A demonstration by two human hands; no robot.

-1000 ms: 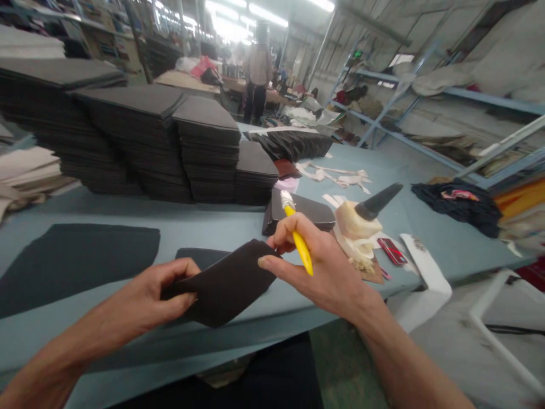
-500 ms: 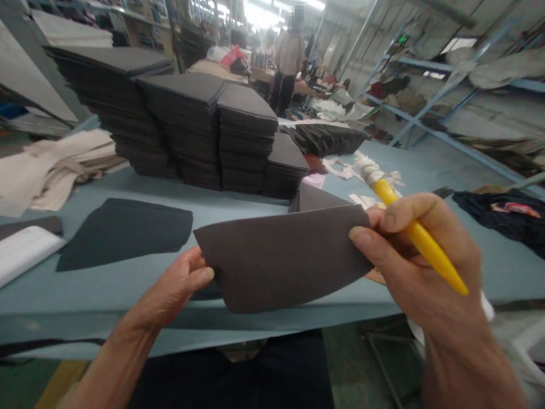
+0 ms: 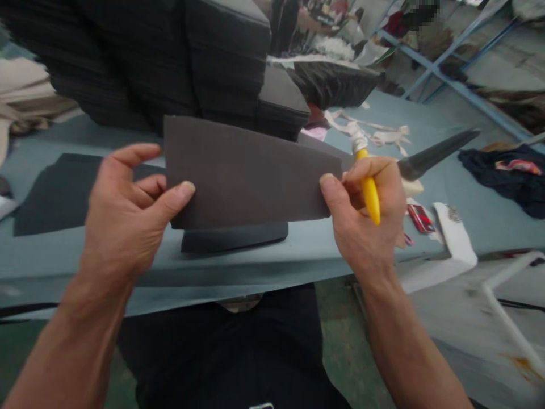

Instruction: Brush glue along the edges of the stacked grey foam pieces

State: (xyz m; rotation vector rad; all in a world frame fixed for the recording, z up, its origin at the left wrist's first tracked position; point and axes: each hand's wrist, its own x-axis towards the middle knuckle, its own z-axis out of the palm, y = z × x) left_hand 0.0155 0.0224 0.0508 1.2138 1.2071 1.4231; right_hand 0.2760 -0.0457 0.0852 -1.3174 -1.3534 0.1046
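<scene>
With left hand (image 3: 128, 210) and right hand (image 3: 374, 199), pinching a thin panel (image 3: 251, 176) by opposite ends. Working above a smooth blue-green table (image 3: 313, 244), facing tall dark stacks (image 3: 225, 68) at far left, their sides finely layered. Seeing a flat, angular dark sheet (image 3: 59, 196) at left, partly behind left hand. Holding the panel upright-tilted above the table: matte, grey-brown, broad at left, tapering to right. Just below its lower edge in view, seeing a smooth dark piece (image 3: 234, 240). Carrying a slim tool (image 3: 369, 193) in right hand, with yellow pointed handle and white-wrapped head. Having the panel directly between both hands, thumbs pressed on near face; cannot tell how the fingers behind are placed.
</scene>
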